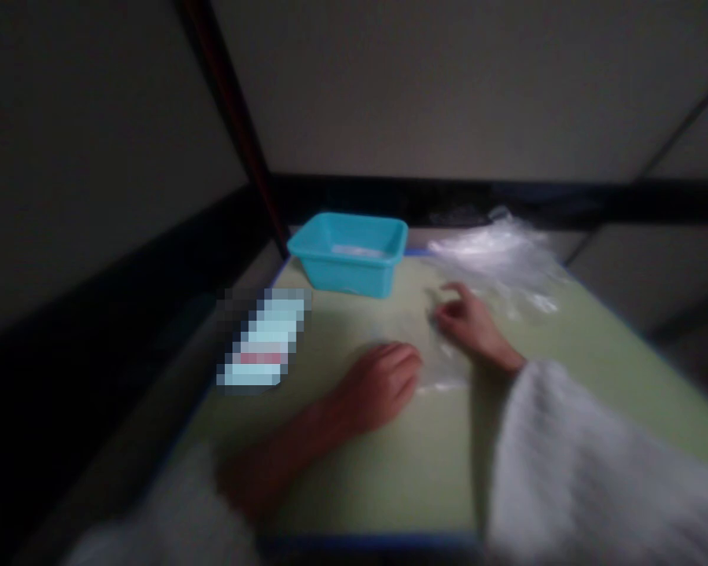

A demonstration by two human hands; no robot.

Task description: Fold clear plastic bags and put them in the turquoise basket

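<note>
Resting at the middle of the frame, the left hand (383,385) has its fingers curled down at the left side of a clear plastic bag (442,369); whether they pinch it cannot be told through the blur. The bag lies flat on the pale green table (359,487), just right of centre, between the two hands, its left part covered by the left hand. The right hand (469,318), right of centre, is near the bag's upper right, one finger bent out apart from the curled others; whether anything is caught in it cannot be told.

Left of centre, a pale blue oblong (265,338) with a reddish bar lies near the table's left edge; pixelation hides whatever is written on it.

Above centre, a turquoise tub (351,275) stands upright at the far end of the table, something whitish (357,251) inside, too blurred to name. At the upper right of centre, a heap of clear plastic (495,259) spreads over the table's far right corner, just beyond the right hand. Fluffy white sleeves (572,472) cover the near table at lower left and lower right.
</note>
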